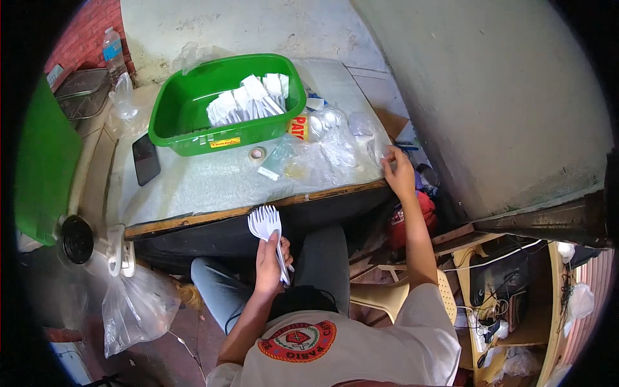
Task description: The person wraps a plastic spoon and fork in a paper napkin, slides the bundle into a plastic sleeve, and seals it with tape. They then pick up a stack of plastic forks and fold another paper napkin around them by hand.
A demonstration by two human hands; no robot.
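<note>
My left hand [269, 261] is closed around several white plastic forks [264, 222], tines up and slightly fanned, just in front of the table's edge. Over at the table's right corner, my right hand [398, 173] has its fingers closed at the edge of a clear plastic bag [374, 138]; the fingertips are partly hidden. Beside that bag lie white plastic spoons [325, 121] and more crumpled clear plastic [338, 151]. A green basin [174, 138] on the table holds many small white-wrapped bundles [248, 100] in its right part.
On the table [213, 187] lie a dark phone [146, 160] and a roll of tape [257, 154]. A water bottle [114, 55] stands at the back left. A clear bag [138, 309] hangs by the table's left corner. A grey wall [503, 109] rises on the right.
</note>
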